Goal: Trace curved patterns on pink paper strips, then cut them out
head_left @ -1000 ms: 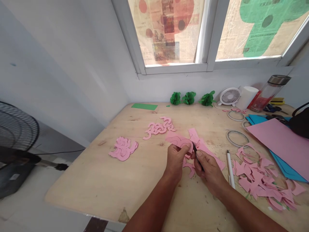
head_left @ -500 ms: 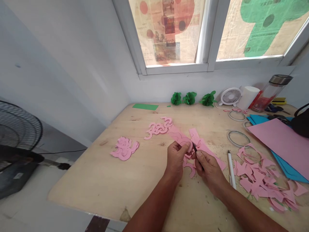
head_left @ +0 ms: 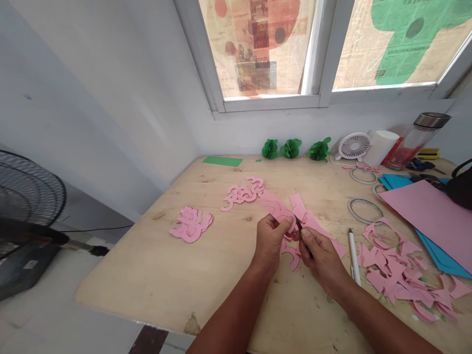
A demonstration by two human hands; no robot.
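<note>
My left hand [head_left: 271, 241] pinches a pink paper strip [head_left: 275, 205] with curved outlines drawn on it. In my right hand [head_left: 319, 250] is a pair of dark scissors [head_left: 298, 224], its handles mostly hidden by my fingers. The blades meet the right edge of the strip, close to my left thumb. Below and behind both hands lie more pink paper pieces, among them a curved cut-out [head_left: 294, 258]. Farther left, several curved pink cut-outs [head_left: 243, 194] overlap, and a pile of pink cut-out shapes [head_left: 191, 224] rests on the table.
To the right are a white pen [head_left: 354, 255], pink scraps [head_left: 401, 275], tape rings [head_left: 365, 211], and pink sheets [head_left: 435, 216] over blue ones. Green paper ornaments [head_left: 290, 148], a small white fan [head_left: 354, 146] and a glass bottle [head_left: 416, 142] line the wall. A black floor fan [head_left: 29, 196] stands left.
The scissors' blades have shifted slightly at the edge of the pink strip. My left hand keeps its hold, and the view has moved a little.
</note>
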